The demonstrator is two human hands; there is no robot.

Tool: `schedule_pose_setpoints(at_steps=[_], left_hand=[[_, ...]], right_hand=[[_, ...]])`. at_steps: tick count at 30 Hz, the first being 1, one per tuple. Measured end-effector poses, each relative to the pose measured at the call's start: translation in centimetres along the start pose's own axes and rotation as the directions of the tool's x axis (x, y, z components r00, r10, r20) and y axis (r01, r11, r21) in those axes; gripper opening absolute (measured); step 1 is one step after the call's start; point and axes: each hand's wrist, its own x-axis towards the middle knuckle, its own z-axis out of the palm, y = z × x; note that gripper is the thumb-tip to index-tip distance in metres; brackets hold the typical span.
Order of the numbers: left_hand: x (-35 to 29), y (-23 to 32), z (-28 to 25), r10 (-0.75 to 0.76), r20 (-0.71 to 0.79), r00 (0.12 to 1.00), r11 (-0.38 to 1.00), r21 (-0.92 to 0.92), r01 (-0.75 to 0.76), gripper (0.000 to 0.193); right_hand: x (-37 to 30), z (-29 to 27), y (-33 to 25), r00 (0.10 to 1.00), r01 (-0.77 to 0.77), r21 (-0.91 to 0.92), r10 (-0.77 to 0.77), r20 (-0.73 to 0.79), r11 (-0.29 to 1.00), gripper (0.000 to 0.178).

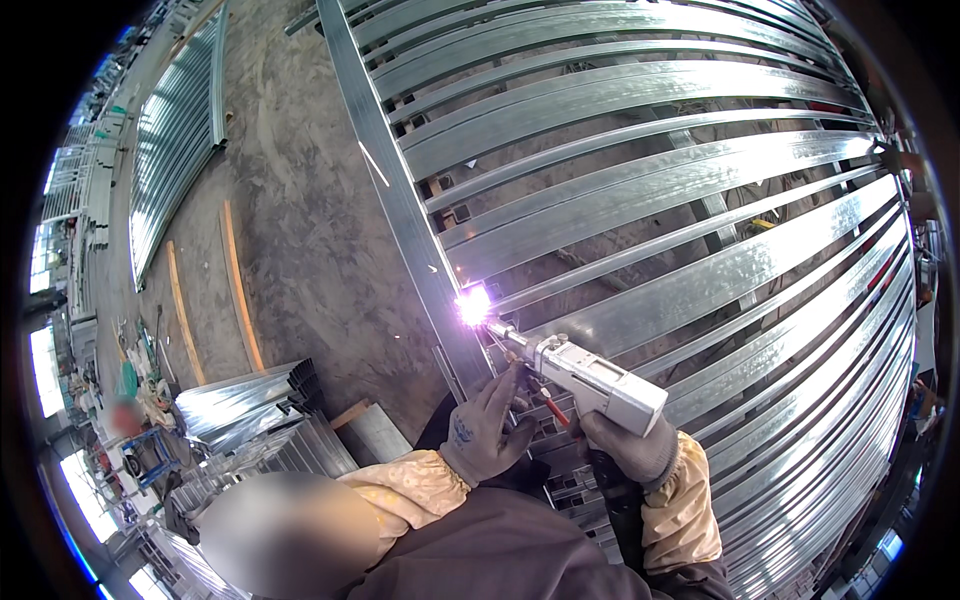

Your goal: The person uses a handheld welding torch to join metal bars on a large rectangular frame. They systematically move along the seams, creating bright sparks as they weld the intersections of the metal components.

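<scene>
My gloved right hand (628, 450) is closed round the grip of a silver handheld welding gun (600, 385). A black hose (618, 500) hangs down from the grip. At the gun's nozzle a bright white-purple glow (473, 303) hides the joint, where a slat meets the long metal edge rail (395, 190). Close below the nozzle is my gloved left hand (487, 430). Its fingers are stretched forward, with the thumb apart; their tips are beside the gun's front end, and I cannot tell whether they touch it. A red piece (553, 405) shows under the gun.
Parallel galvanized slats (640, 200) fill the right side, with gaps between them. Stacked metal profiles (245, 405) lie at the lower left. Two wooden strips (238, 285) rest on the concrete floor (300, 200), near another slatted panel (180, 130). A blurred round shape (290, 530) covers the lower left.
</scene>
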Motion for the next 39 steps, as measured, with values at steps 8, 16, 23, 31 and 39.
schedule_pose_setpoints(at_steps=[8, 16, 23, 31, 39], left_hand=[[-0.1, 0.2, 0.0, -0.023, 0.008, 1.000, 0.999, -0.035, 0.023, 0.082], [-0.3, -0.1, 0.1, -0.038, 0.014, 0.999, 0.999, -0.030, 0.039, 0.081], [-0.3, -0.1, 0.0, -0.031, 0.016, 0.999, 0.999, -0.037, 0.032, 0.081], [-0.2, 0.3, -0.2, -0.053, 0.051, 0.997, 0.996, -0.070, 0.057, 0.083], [-0.3, 0.1, 0.0, -0.061, 0.034, 0.998, 0.997, -0.045, 0.062, 0.080]], right_hand=[[-0.2, 0.0, 0.0, 0.999, -0.038, 0.028, 0.038, 0.000, 0.999, 0.038], [-0.1, 0.0, -0.3, 1.000, -0.011, -0.010, 0.011, 0.014, 1.000, 0.038], [-0.3, 0.0, -0.2, 1.000, -0.011, -0.012, 0.011, 0.015, 1.000, 0.040], [-0.4, -0.1, 0.0, 0.999, -0.014, -0.034, 0.015, 0.029, 0.999, 0.043], [-0.6, -0.2, -0.7, 0.994, -0.079, -0.029, 0.081, 0.071, 0.996, 0.047]])
